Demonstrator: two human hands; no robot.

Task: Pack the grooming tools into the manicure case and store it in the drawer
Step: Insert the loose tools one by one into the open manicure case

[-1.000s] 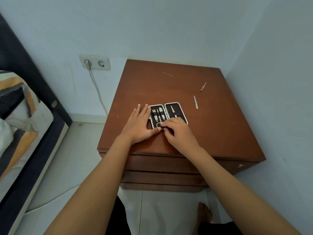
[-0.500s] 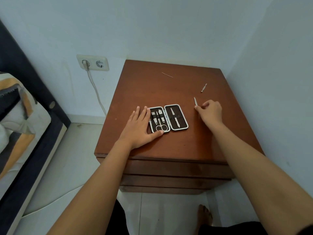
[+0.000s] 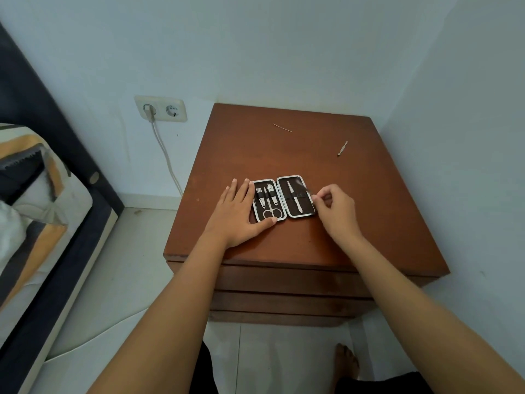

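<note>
The open manicure case (image 3: 301,215) lies on the wooden nightstand (image 3: 284,155). Its left half holds scissors (image 3: 273,213) and small tools under straps; its right half holds one long metal tool (image 3: 294,199). My left hand (image 3: 237,217) lies flat against the case's left edge, thumb on its front rim. My right hand (image 3: 336,211) is at the case's right edge, pinching a slim metal tool (image 3: 305,190) that is blurred over the right half. A thin metal stick (image 3: 282,127) and a small shaped metal tool (image 3: 342,148) lie loose farther back.
The nightstand's drawer fronts (image 3: 284,280) are shut below its top. White walls stand close behind and to the right. A wall socket with a plugged cable (image 3: 160,109) and a bed (image 3: 42,209) are on the left. A bare foot (image 3: 346,362) is on the tiled floor.
My right hand left the case, picked up the slim tool lying to the right of it, and brought it back to the case's right half. My left hand stayed put.
</note>
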